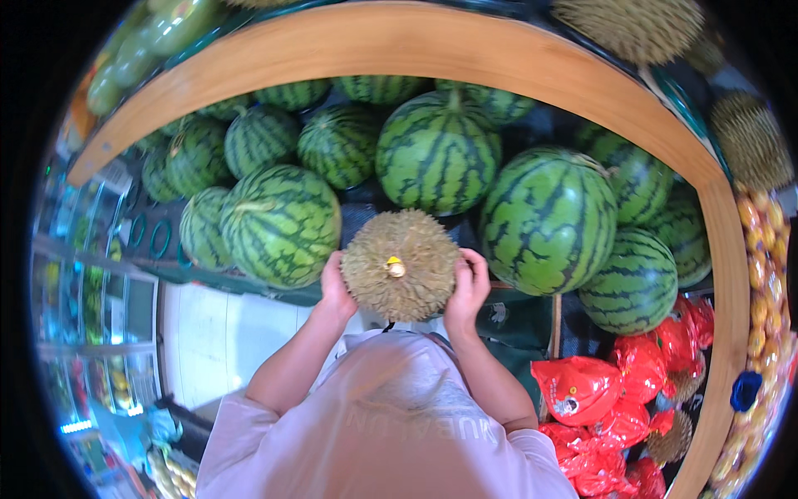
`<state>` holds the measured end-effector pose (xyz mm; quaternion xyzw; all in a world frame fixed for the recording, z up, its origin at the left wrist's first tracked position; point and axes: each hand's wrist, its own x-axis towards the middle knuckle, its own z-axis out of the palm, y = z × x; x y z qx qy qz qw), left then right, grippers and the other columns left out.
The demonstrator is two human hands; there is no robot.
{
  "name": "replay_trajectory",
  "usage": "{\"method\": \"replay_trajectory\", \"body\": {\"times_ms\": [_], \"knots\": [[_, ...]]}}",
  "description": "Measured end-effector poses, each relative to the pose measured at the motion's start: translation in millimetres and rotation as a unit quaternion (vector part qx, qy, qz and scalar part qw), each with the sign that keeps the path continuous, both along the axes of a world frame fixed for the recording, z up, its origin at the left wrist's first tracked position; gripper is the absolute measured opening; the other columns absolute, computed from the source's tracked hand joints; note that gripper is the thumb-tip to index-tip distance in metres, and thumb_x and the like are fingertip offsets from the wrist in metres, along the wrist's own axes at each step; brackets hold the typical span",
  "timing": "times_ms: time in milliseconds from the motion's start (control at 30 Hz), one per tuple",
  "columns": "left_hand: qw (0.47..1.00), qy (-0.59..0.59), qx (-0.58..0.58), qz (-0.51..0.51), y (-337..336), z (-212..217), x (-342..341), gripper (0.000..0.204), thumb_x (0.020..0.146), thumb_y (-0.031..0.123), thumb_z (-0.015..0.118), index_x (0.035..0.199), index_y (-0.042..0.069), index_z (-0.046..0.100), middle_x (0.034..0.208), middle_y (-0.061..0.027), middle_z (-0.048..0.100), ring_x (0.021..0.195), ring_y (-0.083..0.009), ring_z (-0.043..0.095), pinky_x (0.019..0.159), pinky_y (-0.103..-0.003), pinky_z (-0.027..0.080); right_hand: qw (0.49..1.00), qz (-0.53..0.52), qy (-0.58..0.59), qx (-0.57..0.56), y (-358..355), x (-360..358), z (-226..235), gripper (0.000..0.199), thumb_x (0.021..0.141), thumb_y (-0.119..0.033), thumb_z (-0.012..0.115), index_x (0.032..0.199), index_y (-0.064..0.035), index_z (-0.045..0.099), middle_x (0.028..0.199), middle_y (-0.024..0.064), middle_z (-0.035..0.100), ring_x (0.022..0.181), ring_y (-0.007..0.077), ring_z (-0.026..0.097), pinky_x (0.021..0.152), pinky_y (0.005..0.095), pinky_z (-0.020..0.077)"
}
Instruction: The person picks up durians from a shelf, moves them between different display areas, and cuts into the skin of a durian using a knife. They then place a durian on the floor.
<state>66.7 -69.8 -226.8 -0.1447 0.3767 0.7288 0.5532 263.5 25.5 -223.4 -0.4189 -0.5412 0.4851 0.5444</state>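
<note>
Durian (420, 287) sits between the two hands, directly in front of the shirt (382, 407), at the near edge of the melon counter. Grip: the left hand (337, 287) is pressed to its left flank, the right hand (467, 289) to its right flank; together they grasp the fruit from opposite sides. Neither hand is clearly nearer; both touch it, a little on the wearer's side of its middle. Seen from above, the outline is nearly round, with no evident long axis; the stem stub (397, 270) faces up toward the camera, so the stem axis appears to run roughly across the line joining the palms. Right-hand fingers are bent; left-hand fingers are partly hidden by the fruit. Underside not visible: cannot tell whether the hands carry the full weight or something supports it. Surroundings: a large striped melon (283, 224) lies just beyond the left hand, a larger one (549, 220) beyond and right of the right hand, a third (439, 154) straight past the fruit. Red bags (578, 387) lie farther right, inside the wooden rim (723, 274).
</note>
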Motion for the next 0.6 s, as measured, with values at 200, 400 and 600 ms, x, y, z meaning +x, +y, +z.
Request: {"method": "replay_trajectory", "body": {"times_ms": [200, 400, 600], "knots": [[0.998, -0.007, 0.039, 0.042, -19, -21, 3, 0.036, 0.096, 0.031, 0.049, 0.119, 0.008, 0.065, 0.121, -0.0089, 0.068, 0.112, -0.0279, 0.063, 0.103, -0.044, 0.048, 0.999, 0.031, 0.025, 0.006, -18, 0, 22, 0.023, 0.097, -0.010, 0.056, 0.114, 0.0029, 0.063, 0.109, 0.0057, 0.064, 0.100, 0.0136, 0.057, 0.093, 0.0269, 0.0436], [0.983, -0.078, 0.158, 0.049, -43, 2, 18, 0.046, 0.093, 0.032, 0.052, 0.131, 0.007, 0.060, 0.131, -0.0103, 0.064, 0.120, -0.0305, 0.060, 0.108, -0.045, 0.045, 0.987, 0.096, -0.045, 0.123, -42, 12, 79, 0.031, 0.089, -0.007, 0.057, 0.117, 0.0063, 0.060, 0.130, 0.0172, 0.053, 0.120, 0.0268, 0.054, 0.106, 0.0379, 0.0403], [0.965, -0.020, 0.248, 0.080, -68, 18, 47, 0.051, 0.097, 0.035, 0.048, 0.135, 0.002, 0.059, 0.136, -0.0155, 0.063, 0.124, -0.0325, 0.060, 0.108, -0.047, 0.047, 0.887, 0.220, -0.144, 0.381, -75, 25, 139, 0.046, 0.083, -0.023, 0.070, 0.116, 0.0072, 0.061, 0.125, 0.0242, 0.051, 0.119, 0.0413, 0.052, 0.100, 0.0477, 0.0453]]}}
